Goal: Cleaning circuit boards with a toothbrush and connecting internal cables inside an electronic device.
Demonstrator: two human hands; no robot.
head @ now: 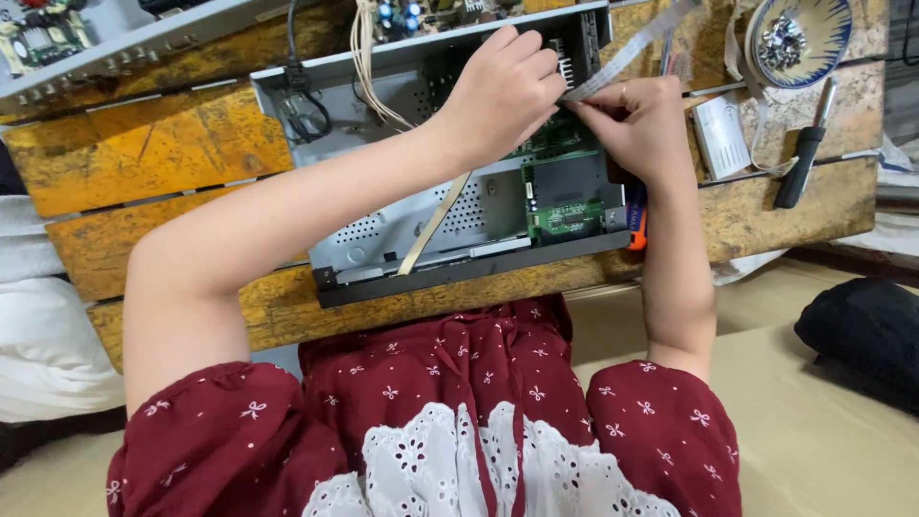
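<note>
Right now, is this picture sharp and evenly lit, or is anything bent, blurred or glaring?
Head view: soft, even light with no hard shadows; the left hand and right hand on the ribbon cable look sharp; the wide lens bends the bench planks and swells the near arms; no strong glare on the metal case.
</note>
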